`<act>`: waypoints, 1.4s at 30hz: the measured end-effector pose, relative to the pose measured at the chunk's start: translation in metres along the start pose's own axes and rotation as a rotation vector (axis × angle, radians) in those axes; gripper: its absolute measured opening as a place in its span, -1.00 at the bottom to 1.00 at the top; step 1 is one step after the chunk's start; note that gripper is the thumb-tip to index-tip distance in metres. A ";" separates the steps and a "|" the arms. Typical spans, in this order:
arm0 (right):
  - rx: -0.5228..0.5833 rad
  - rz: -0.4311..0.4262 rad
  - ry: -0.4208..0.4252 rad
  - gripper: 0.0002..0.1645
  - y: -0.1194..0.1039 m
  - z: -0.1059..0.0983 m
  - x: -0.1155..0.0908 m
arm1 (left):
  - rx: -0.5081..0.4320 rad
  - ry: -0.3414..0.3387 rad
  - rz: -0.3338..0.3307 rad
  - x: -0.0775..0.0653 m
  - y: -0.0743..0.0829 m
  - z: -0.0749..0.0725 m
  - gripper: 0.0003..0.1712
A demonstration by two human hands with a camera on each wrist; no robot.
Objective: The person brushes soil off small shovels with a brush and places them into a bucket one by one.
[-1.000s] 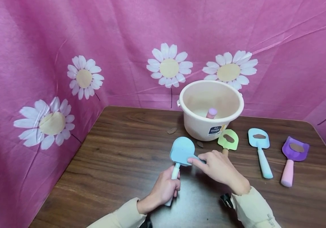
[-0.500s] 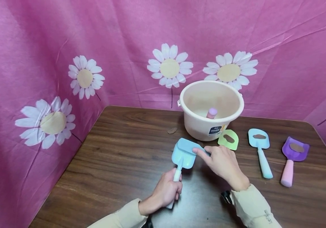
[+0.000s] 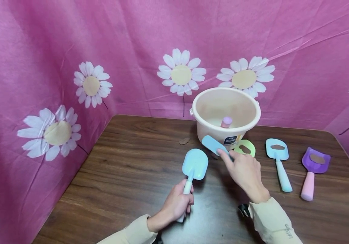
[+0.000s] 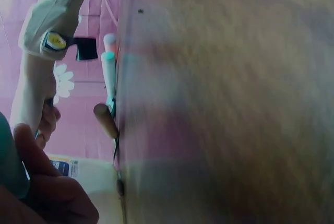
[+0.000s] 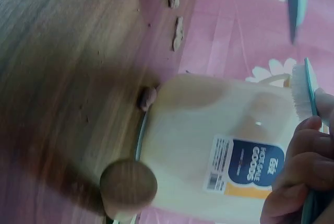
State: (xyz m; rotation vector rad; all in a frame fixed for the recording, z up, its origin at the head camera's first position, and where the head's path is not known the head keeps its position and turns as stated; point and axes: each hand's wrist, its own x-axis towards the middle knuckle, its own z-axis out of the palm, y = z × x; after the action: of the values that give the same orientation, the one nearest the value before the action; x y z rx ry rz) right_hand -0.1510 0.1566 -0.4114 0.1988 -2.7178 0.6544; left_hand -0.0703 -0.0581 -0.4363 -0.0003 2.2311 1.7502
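Blue shovel [image 3: 195,163], glossy, with a broad rounded blade and whitish handle, is held over the wooden table [image 3: 125,169], its handle gripped in the left hand [image 3: 177,200]. Slightly farther, the right hand [image 3: 247,171] grips a blue brush [image 3: 213,144], flat-backed with pale bristles. Behind stands a cream bucket [image 3: 209,130], before pink daisy-printed cloth [image 3: 131,74].

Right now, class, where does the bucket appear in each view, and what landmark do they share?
Head: bucket just right of centre.
Left wrist: bucket at lower left, sideways, partly behind the left hand.
Right wrist: bucket large, lower right of centre, sideways.
Shared landmark: its dark-blue label.
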 end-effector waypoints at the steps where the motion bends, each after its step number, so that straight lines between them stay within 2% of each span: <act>1: 0.011 0.016 0.006 -0.33 0.002 -0.001 0.000 | 0.003 0.006 0.003 0.000 0.000 0.000 -0.68; 8: 0.043 0.024 0.011 -0.35 0.008 -0.005 -0.001 | 0.043 0.018 0.009 0.002 0.001 -0.001 -0.68; 15: 0.099 -0.042 0.038 -0.35 0.012 -0.004 -0.001 | 0.109 0.034 0.015 0.004 0.003 -0.003 -0.67; 20: 0.111 -0.069 0.055 -0.36 0.013 -0.004 -0.002 | 0.111 0.047 0.009 0.005 0.003 -0.005 -0.61; 27: 0.123 -0.082 0.059 -0.37 0.014 -0.006 -0.002 | 0.074 0.029 0.025 0.006 0.001 -0.006 -0.59; 32: 0.139 -0.094 0.054 -0.39 0.009 -0.010 -0.002 | 0.076 0.033 0.028 0.006 0.002 -0.006 -0.64; 37: 0.149 -0.088 0.013 -0.39 0.000 -0.013 -0.003 | 0.108 0.063 0.031 0.006 0.004 -0.006 -0.68; 42: 0.156 -0.106 -0.109 -0.40 -0.011 -0.014 -0.006 | 0.173 0.099 0.029 0.005 0.005 -0.003 -0.73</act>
State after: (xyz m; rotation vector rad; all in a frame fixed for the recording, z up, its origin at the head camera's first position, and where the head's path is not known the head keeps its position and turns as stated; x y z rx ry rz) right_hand -0.1393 0.1539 -0.3969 0.4247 -2.7363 0.8476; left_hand -0.0771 -0.0586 -0.4318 -0.0173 2.4583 1.5985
